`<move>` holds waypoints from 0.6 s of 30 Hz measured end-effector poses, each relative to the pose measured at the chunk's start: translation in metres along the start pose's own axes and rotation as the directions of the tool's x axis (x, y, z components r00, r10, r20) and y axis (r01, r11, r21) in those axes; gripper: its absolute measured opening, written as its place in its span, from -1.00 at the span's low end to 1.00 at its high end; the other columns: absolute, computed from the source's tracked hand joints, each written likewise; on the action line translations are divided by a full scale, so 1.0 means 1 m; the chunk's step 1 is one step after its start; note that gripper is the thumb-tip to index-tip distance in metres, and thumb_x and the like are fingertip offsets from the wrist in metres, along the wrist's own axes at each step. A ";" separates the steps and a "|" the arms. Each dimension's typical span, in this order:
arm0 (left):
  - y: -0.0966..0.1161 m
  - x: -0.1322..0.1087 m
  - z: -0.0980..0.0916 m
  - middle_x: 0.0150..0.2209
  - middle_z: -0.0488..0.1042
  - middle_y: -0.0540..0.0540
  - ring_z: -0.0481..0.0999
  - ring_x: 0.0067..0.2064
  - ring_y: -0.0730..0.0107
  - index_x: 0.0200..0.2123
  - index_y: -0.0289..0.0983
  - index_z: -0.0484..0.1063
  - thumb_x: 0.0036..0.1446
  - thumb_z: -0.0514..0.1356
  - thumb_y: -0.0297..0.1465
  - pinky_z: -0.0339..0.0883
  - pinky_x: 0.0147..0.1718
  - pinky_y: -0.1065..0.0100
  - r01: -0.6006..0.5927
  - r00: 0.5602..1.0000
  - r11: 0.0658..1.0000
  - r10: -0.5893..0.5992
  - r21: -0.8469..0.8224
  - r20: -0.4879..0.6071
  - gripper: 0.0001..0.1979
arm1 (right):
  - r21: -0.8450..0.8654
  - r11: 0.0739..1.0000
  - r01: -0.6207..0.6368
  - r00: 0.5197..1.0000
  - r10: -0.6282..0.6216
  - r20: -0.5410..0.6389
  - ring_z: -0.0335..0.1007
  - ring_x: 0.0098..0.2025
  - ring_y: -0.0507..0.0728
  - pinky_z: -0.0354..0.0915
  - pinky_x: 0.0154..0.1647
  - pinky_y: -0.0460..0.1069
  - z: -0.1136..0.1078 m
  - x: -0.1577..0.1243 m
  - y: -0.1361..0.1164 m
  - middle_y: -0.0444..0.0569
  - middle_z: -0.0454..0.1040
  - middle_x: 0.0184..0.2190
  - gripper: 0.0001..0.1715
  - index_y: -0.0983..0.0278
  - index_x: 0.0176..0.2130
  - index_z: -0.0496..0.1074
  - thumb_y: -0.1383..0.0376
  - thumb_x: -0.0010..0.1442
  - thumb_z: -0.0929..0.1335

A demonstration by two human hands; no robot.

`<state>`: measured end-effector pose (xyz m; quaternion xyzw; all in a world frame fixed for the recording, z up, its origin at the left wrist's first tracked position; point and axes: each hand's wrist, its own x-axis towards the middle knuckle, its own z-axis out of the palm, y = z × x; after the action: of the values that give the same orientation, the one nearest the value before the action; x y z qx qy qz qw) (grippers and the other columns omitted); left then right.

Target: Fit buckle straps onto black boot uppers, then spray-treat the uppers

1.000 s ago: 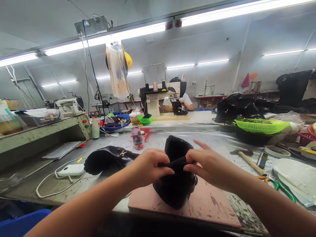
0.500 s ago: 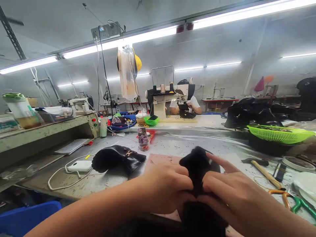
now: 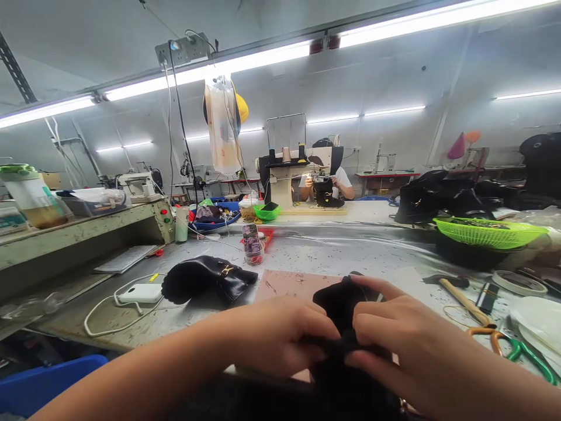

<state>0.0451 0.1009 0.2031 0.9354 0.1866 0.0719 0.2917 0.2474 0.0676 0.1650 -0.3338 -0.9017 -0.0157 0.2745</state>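
Note:
Close to the bench's front edge, both hands grip a black boot upper [image 3: 337, 298] with a dark fuzzy surface. My left hand [image 3: 284, 336] pinches its near side, fingers curled in. My right hand [image 3: 390, 339] holds it from the right, with the index finger stretched along the top edge and the thumb pressed below. The upper's lower part is dark and partly hidden by my hands. Beneath it lies a pinkish board [image 3: 284, 283]. To the left rests another black boot upper [image 3: 208, 279] with a gold buckle.
At right are a hammer [image 3: 464, 301], scissors [image 3: 517, 351], a tape roll [image 3: 519, 283] and a green basket [image 3: 491, 234]. A phone [image 3: 251, 240] stands behind the board. A white power bank [image 3: 141, 293] with its cable lies left. Across the bench, a person works at a sewing machine [image 3: 280, 187].
Both hands have shifted slightly on the upper and folded its near part; a gold piece now shows below my right hand. The view has turned a little.

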 end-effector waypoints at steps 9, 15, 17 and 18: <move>-0.016 0.002 0.004 -0.43 0.33 -0.02 0.33 -0.36 0.48 -0.48 -0.33 0.42 0.04 0.15 -0.51 0.20 -0.38 0.48 0.010 0.992 0.995 -0.022 -0.095 -0.128 -0.91 | 0.136 0.981 -0.138 0.941 0.087 0.326 0.39 -0.25 0.03 -0.31 0.28 0.22 -0.019 0.015 0.009 -0.19 0.43 -0.34 -0.87 0.23 -0.46 0.32 0.39 0.12 0.29; -0.014 0.006 -0.010 -0.35 0.37 -0.03 0.34 -0.30 0.45 -0.31 -0.32 0.44 0.02 0.12 -0.60 0.20 -0.34 0.46 0.057 0.997 0.998 -0.057 -0.003 0.051 -0.82 | 0.008 0.992 -0.130 0.982 0.127 0.140 0.28 -0.51 -0.03 -0.05 0.19 0.18 -0.005 0.016 0.005 -0.22 0.33 -0.57 -0.77 0.27 -0.60 0.29 0.39 0.05 0.34; -0.008 0.010 -0.012 -0.37 0.37 0.00 0.34 -0.30 0.45 -0.29 -0.32 0.43 -0.04 0.15 -0.64 0.18 -0.30 0.43 0.047 0.995 0.990 -0.057 0.135 0.078 -0.78 | -0.023 0.997 -0.076 0.997 0.076 0.020 0.29 -0.50 0.00 0.04 0.14 0.16 0.002 0.015 -0.001 -0.20 0.34 -0.57 -0.83 0.27 -0.56 0.34 0.43 0.03 0.33; -0.006 0.011 -0.012 -0.38 0.37 0.02 0.33 -0.31 0.45 -0.32 -0.32 0.43 -0.05 0.18 -0.63 0.17 -0.26 0.40 0.045 0.996 0.976 -0.061 0.212 0.070 -0.81 | -0.034 0.998 -0.047 0.998 0.046 -0.031 0.30 -0.49 0.01 0.04 0.13 0.16 0.004 0.014 -0.003 -0.19 0.36 -0.57 -0.86 0.27 -0.52 0.38 0.44 0.04 0.32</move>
<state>0.0507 0.1159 0.2104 0.9577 0.2066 0.0083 0.2001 0.2347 0.0750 0.1690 -0.3592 -0.8890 -0.0299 0.2825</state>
